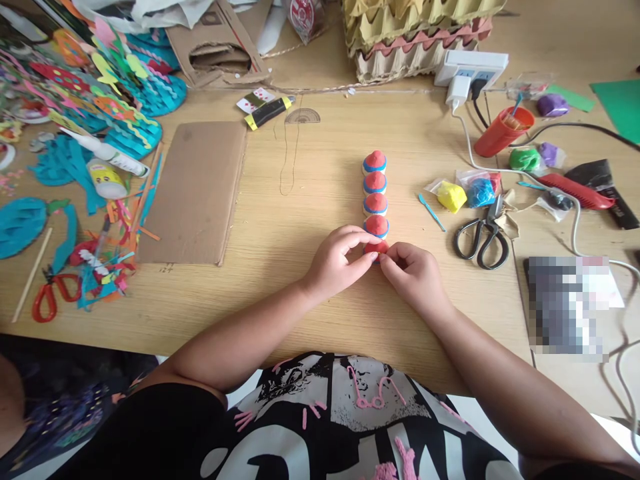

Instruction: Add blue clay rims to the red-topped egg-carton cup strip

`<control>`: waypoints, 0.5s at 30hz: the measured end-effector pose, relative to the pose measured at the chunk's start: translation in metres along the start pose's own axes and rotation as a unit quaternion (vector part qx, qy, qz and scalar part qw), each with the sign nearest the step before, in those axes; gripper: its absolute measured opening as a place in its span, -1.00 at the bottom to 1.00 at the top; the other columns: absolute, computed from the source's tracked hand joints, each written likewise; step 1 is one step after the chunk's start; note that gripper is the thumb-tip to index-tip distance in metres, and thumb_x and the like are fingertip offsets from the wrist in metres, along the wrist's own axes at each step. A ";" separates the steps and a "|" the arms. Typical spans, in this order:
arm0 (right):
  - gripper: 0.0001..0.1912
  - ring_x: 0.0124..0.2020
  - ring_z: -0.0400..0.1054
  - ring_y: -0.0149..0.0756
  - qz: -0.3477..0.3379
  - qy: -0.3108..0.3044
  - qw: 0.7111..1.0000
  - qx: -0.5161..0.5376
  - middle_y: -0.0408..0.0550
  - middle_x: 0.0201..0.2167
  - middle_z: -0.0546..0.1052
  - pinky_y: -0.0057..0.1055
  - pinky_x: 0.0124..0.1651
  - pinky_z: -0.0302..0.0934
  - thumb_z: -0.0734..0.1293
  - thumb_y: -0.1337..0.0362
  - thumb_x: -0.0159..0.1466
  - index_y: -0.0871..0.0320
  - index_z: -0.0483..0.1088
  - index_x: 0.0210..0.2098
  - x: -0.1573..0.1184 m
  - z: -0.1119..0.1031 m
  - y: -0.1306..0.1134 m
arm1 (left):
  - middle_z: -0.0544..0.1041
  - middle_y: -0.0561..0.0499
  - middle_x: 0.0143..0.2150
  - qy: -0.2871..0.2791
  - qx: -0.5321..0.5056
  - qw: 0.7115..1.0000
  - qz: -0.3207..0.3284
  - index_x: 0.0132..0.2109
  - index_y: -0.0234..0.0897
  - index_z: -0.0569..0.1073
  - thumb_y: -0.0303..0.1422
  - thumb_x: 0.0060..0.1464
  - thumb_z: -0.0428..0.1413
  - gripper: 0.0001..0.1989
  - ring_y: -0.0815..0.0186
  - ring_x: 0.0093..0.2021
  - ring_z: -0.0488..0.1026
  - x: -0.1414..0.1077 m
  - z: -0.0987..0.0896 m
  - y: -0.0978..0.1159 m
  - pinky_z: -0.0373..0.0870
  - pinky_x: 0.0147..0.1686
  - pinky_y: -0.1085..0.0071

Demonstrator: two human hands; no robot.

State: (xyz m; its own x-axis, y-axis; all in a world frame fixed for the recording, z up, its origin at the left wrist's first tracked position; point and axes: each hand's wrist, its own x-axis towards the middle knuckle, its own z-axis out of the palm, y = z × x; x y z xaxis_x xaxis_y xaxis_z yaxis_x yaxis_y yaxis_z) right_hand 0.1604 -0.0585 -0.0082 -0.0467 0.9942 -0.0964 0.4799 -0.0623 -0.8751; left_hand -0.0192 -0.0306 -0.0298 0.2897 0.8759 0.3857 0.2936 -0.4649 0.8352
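Observation:
Several small clay pieces (375,183) with red pointed tops, blue bands and pale bases stand in a straight row on the wooden table. At the near end of the row, my left hand (334,263) pinches the last red-topped clay piece (376,247) between thumb and index finger. Fingertips of my right hand (416,275) press on the same piece from the right, curled and closed. The two hands cover most of its lower part. Just right of the row lies a thin blue tool (432,213).
To the right are black-handled scissors (483,243), yellow clay (451,197), blue clay (481,192) and a red cup (504,131). A cardboard sheet (193,193) and paper scraps lie left. Egg trays (415,40) and a power strip (473,67) stand behind.

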 end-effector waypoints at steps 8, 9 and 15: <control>-0.75 -0.52 0.08 -0.44 0.005 -0.004 1.000 0.005 -0.22 -0.61 0.26 -0.38 -0.45 -0.04 0.33 0.22 0.27 0.14 0.34 -0.52 -0.002 0.000 0.001 | 0.64 -0.02 -0.15 0.013 0.009 1.000 0.005 -0.12 -0.23 0.60 -0.53 0.16 0.27 -0.84 0.31 -0.15 0.55 0.001 0.002 0.001 0.47 -0.23 0.39; -0.75 -0.52 0.09 -0.44 0.005 -0.008 1.000 0.013 -0.22 -0.60 0.27 -0.38 -0.45 -0.03 0.33 0.21 0.28 0.14 0.35 -0.51 -0.002 0.000 0.001 | 0.64 -0.02 -0.15 0.014 0.008 1.000 0.006 -0.13 -0.23 0.60 -0.53 0.17 0.26 -0.85 0.31 -0.15 0.55 0.001 0.002 0.002 0.46 -0.25 0.40; -0.74 -0.50 0.14 -0.42 0.010 -0.049 0.995 0.085 -0.18 -0.56 0.35 -0.40 -0.45 0.02 0.36 0.13 0.32 0.16 0.44 -0.41 -0.007 -0.007 0.006 | 0.65 -0.04 -0.10 0.009 -0.012 1.000 -0.024 -0.10 -0.20 0.61 -0.49 0.23 0.20 -0.86 0.31 -0.10 0.57 0.000 -0.001 0.001 0.46 -0.30 0.44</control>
State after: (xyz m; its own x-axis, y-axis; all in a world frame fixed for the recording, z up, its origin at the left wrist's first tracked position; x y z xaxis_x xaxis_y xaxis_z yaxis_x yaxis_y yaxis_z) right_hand 0.1696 -0.0648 -0.0097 -0.1274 0.9800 -0.1531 0.3267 -0.1043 -0.9394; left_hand -0.0192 -0.0309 -0.0282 0.2594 0.8995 0.3516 0.2857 -0.4192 0.8618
